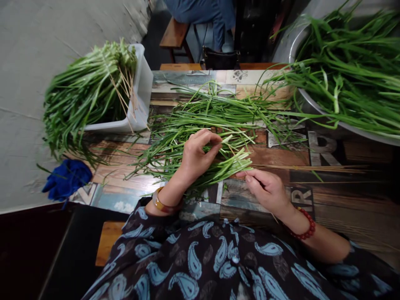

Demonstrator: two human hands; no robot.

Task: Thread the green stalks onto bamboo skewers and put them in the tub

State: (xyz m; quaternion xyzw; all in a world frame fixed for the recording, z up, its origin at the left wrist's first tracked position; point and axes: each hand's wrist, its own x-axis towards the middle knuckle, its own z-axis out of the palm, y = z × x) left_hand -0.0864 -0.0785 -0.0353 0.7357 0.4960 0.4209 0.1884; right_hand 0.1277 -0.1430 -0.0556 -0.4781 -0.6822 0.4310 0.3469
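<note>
A: Which containers are listed?
B: One white rectangular plastic bin (142,96), overfilled with dark green leafy stalks (84,89); thin straw-like strands (126,92) are draped by its wall. One round silvery metal basin (293,48), heaped with long, flat, loose green leaves (353,79).

A: Materials and shapes?
B: A tabletop printed with wood planks and letters (278,156), strewn with slender, smooth green stalks (206,109). A crumpled bright-blue glove-like piece (68,177) is laid near its left end.

A: The item at the fingers?
B: A small bundle of green stalks with pale ends (233,167), placed on the tabletop under the left hand (199,155), just beside the right fingertips. By the right hand (269,191), a thin tan strand (275,218) is pinched, thumb against forefinger. The left thumb and forefinger are curled nearly tip to tip; whether they meet cannot be told.
</note>
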